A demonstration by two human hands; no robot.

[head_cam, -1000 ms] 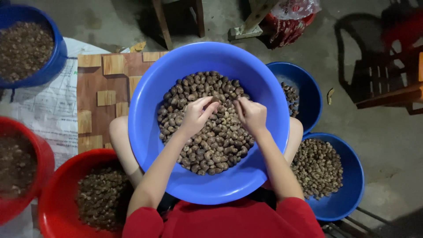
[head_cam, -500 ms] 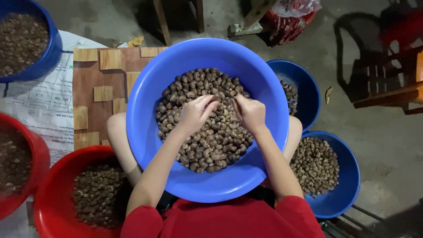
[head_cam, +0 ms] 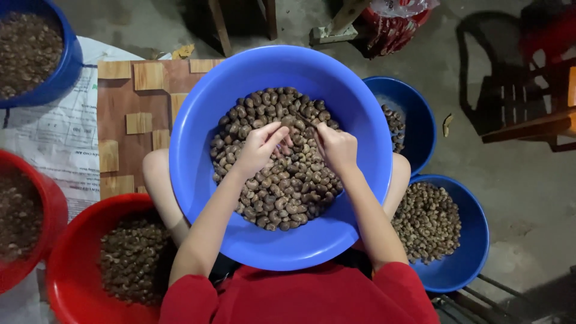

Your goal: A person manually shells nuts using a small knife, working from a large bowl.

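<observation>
A large blue basin (head_cam: 195, 180) rests on my lap, filled with brown nuts in their skins (head_cam: 288, 186). Both my hands are over the middle of the heap. My left hand (head_cam: 259, 147) pinches a single nut between thumb and fingertips. My right hand (head_cam: 336, 147) is curled shut just to the right of it, and a thin dark pick (head_cam: 306, 122) sticks out of it toward the left fingertips. The two hands nearly touch. Red sleeves cover my upper arms at the bottom of the view.
A red basin of nuts (head_cam: 72, 258) sits at the lower left, another red one (head_cam: 51, 216) at the left edge. Blue bowls of nuts stand at right (head_cam: 465, 252), upper right (head_cam: 414, 114) and top left (head_cam: 66, 72). A wooden board (head_cam: 126, 102) and wooden chair (head_cam: 528, 126) lie beyond.
Both hands have shifted slightly up over the heap and drawn closer together. The view has drifted a little, so the basin sits higher in the picture.
</observation>
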